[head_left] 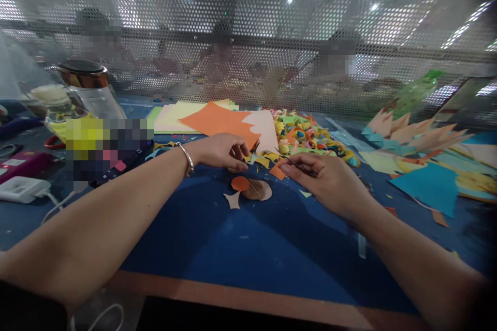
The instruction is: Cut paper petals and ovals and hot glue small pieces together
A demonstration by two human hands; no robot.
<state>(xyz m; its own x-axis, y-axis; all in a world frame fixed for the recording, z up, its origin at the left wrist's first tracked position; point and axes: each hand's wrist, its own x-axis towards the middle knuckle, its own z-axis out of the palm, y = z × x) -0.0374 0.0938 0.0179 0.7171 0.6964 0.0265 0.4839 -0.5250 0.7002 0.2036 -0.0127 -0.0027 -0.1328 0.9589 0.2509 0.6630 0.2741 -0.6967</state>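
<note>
My left hand (225, 152), a silver bracelet at its wrist, hovers with loosely bent fingers apart and nothing visible in them. Below its fingertips lie an orange paper circle (239, 183), a brown wood-like disc (253, 190) and a pale paper circle (266, 191), overlapping. A pale curved-edge scrap (233, 200) rests beside them. To the right, my right hand (316, 176) is closed on what look like small scissors (289, 158), their thin dark tip pointing up and left. At its thumb is an orange paper piece (278, 171); whether it is pinched I cannot tell.
Orange paper (217, 121) lies over pale sheets (171, 118) at the back. A heap of colourful folded scraps (301, 134) sits right of it. Jars (93, 90), a white charger (23, 189) and cables stand left; layered paper points (415, 132) and blue paper (430, 186) lie right. A perforated screen (248, 62) rises behind.
</note>
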